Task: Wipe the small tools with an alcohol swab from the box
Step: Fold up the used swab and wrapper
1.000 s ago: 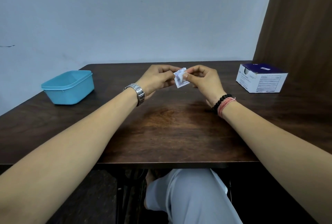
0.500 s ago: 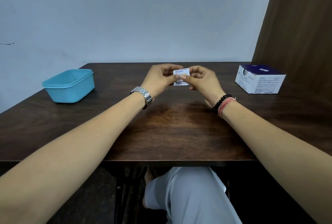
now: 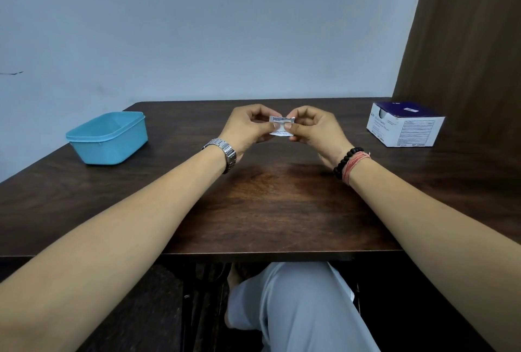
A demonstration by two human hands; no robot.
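A plain, sparsely furnished room, likely a home or small office corner: a dark brown wooden table point(image 3: 267, 210) fills the centre of the frame, set against a bare pale blue-grey painted wall point(image 3: 211, 27), with a brown wood-grain panel point(image 3: 465, 41) at upper right.

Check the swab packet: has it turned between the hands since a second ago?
Yes. The swab packet was tilted; now it lies level, parallel to the table's far edge, pinched by left hand and right hand.

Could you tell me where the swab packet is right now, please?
In the head view, the swab packet is held above the middle of the table, pinched between the left hand and right hand.
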